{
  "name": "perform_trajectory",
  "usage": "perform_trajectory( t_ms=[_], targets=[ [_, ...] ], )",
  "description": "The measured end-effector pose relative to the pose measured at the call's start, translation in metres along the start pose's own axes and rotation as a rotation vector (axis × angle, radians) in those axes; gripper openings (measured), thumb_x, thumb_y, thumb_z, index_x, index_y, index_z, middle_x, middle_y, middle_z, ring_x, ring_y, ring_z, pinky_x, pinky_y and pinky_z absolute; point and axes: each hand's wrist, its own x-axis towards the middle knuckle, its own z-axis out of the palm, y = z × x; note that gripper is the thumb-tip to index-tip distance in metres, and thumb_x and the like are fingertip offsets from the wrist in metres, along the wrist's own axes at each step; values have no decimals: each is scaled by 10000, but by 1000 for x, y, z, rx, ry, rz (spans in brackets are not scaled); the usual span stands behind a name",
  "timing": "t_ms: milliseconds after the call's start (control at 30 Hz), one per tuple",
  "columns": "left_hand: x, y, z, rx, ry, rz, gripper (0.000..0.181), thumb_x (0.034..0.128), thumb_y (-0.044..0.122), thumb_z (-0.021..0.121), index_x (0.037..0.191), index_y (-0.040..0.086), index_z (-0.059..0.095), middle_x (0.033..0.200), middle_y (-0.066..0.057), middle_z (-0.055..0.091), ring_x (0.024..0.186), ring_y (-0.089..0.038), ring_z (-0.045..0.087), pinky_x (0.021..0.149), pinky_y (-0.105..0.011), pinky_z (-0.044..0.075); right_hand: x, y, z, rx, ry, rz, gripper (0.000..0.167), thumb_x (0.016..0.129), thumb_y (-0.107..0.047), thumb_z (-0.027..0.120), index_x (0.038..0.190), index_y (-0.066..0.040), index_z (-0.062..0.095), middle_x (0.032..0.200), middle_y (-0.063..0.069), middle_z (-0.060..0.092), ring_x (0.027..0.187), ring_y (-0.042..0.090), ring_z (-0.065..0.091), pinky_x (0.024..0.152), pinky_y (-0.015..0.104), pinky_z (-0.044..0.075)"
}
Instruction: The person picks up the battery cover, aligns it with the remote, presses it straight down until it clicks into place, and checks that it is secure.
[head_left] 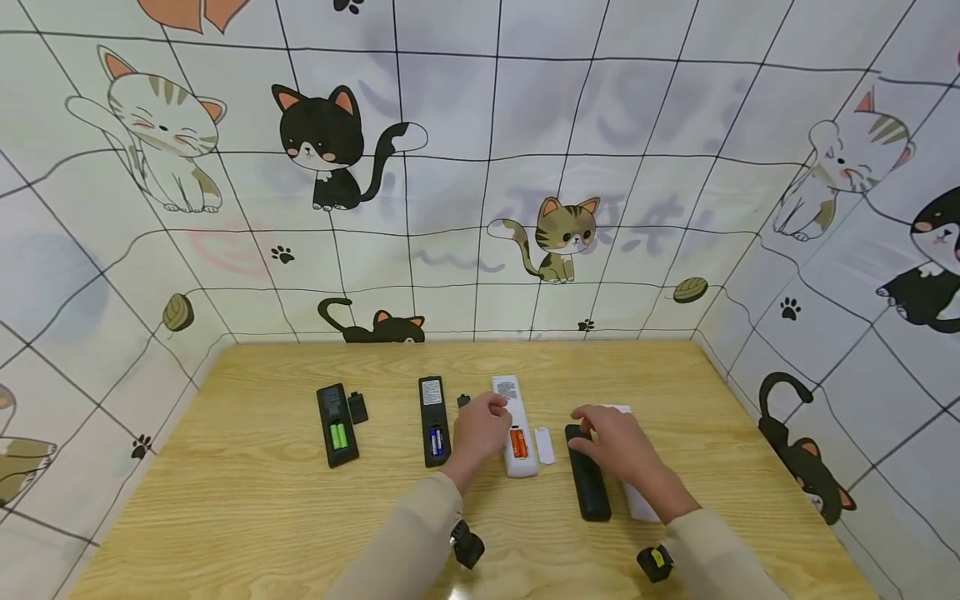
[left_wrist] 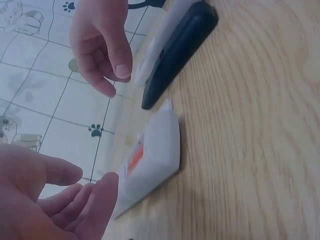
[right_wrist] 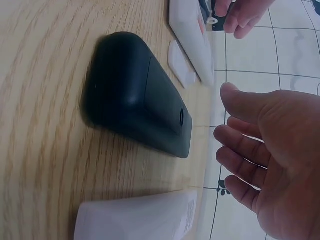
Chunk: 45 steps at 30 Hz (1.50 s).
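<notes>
My left hand (head_left: pixel 483 429) is over the left side of a white remote control (head_left: pixel 522 465), whose battery bay shows orange batteries (head_left: pixel 518 442). Its fingers are loosely bent, with nothing between them in the left wrist view. Beside that remote lies its white battery cover (head_left: pixel 544 446). My right hand (head_left: pixel 618 442) hovers over the far end of a black remote control (head_left: pixel 590 492), which lies back up with its cover on. In the right wrist view the fingers (right_wrist: pixel 245 145) are relaxed and apart from it. A second white remote (head_left: pixel 639 505) is partly hidden beneath the right hand and forearm.
Farther left lie a black remote (head_left: pixel 331 408) with green batteries and its loose cover (head_left: pixel 358 407). Another black remote (head_left: pixel 432 417) holds blue batteries; a small black cover (head_left: pixel 463 401) is half hidden by the left hand. A cat-print cloth (head_left: pixel 450 192) surrounds the wooden table (head_left: pixel 262 517).
</notes>
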Motion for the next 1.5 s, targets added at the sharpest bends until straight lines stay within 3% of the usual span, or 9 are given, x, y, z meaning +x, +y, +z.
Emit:
perform_trajectory(
  t_ms=[100, 400, 667, 833, 1100, 1500],
  targets=[
    [2, -4, -2, 61, 30, 12, 247, 905, 181, 632, 1132, 92, 678, 954, -3, 694, 810, -139, 613, 702, -290, 485, 1, -3, 3, -35, 17, -24, 387, 859, -275, 742, 1191, -100, 646, 976, 27, 692, 914, 212, 634, 850, 488, 476],
    [4, -9, -1, 111, 6, -25, 343, 922, 232, 613, 1213, 50, 627, 1050, -43, 666, 907, -186, 602, 811, -373, 509, 3, -13, 10, -114, 21, -102, 404, 835, -288, 766, 1188, -126, 654, 1037, 42, 677, 973, 266, 613, 856, 517, 463],
    [5, -10, 4, 222, 5, -3, 394, 919, 291, 622, 1209, 25, 631, 1053, -89, 694, 875, -215, 640, 713, -366, 512, 5, -21, 17, -150, 20, -114, 427, 825, -307, 773, 1192, -120, 661, 1122, 85, 656, 1064, 318, 594, 932, 544, 449],
    [8, -10, 13, 277, 3, -24, 441, 924, 334, 631, 1227, 14, 611, 1098, -113, 689, 886, -227, 651, 712, -375, 525, 5, -23, 22, -170, 32, -136, 451, 817, -305, 781, 1208, -118, 659, 1128, 78, 654, 1062, 306, 590, 921, 519, 447],
    [12, -7, 24, 299, 37, -75, 450, 912, 365, 656, 1170, 2, 599, 933, -100, 643, 750, -213, 607, 631, -377, 497, 7, -25, 26, -185, 30, -139, 487, 806, -316, 791, 1228, -118, 650, 1121, 74, 641, 1073, 309, 576, 923, 525, 430],
    [17, 1, 31, 357, 72, -83, 517, 895, 407, 675, 1189, -9, 586, 981, -129, 622, 781, -233, 603, 664, -405, 523, 13, -26, 31, -229, -10, -112, 495, 797, -364, 788, 1216, -129, 668, 1111, 57, 639, 1038, 282, 570, 889, 487, 434]
  ],
)
